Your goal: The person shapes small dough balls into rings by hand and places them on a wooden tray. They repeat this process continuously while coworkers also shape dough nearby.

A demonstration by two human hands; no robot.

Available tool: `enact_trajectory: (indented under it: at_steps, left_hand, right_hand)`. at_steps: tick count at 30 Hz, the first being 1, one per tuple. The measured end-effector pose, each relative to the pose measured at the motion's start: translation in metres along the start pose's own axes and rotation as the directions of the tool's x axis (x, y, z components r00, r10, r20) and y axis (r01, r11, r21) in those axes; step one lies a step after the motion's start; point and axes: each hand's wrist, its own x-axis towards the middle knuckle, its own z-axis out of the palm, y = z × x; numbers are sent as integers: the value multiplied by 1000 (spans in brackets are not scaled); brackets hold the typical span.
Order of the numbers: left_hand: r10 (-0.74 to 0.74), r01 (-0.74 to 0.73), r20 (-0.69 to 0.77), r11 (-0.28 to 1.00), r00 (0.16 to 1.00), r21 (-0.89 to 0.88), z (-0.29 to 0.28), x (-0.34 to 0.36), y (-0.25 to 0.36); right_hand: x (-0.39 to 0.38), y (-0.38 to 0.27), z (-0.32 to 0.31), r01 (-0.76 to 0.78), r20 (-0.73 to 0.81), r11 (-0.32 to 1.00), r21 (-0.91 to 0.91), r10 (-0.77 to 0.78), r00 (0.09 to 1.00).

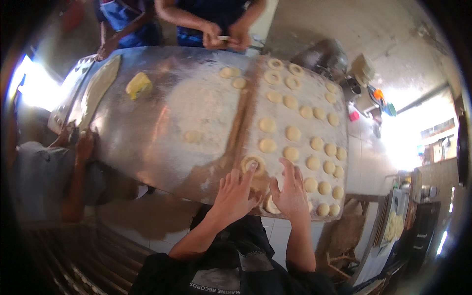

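Note:
My left hand (237, 192) reaches over the near left corner of a floured board (275, 142), its index fingertip at the middle of a dough ring (259, 172). The other fingers of that hand are loosely bent and apart, gripping nothing. My right hand (291, 192) hovers just to the right with thumb and fingers spread, holding nothing. Between and below my hands a piece of dough (271, 204) is partly hidden. Round dough pieces (293, 133) lie in rough rows across the board, and several dough rings (272, 77) sit at its far left corner.
Left of the board, a metal table (142, 123) carries flour, a yellow lump (139, 85) and a long dough strip (101, 88). A co-worker's hands (226, 37) hold a small dough piece across the table. Other people stand at the left. Pots (350, 88) stand beyond the board's right side.

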Motion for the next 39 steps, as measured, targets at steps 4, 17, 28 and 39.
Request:
enact_trajectory:
  at_steps: [4,17,28,39]
  left_hand:
    - [-199,167,-184,970,962,-179,-39,5,-87]
    - [-275,114,-178,785,945,-609,-87,30,-189]
    - [74,-193,-345,926,936,-325,-124,37,-131]
    - [161,-547,-531,73,832,-834,-78,36,-101]
  right_hand:
    - [108,-69,77,150,311,965,215,-214,926]
    - [145,-122,153,-49,519,932,360,-156,841]
    - [99,-118,162,82,-352,996,-23,-85,932]
    - [68,-94,112,36,-10,661,750,-42,999]
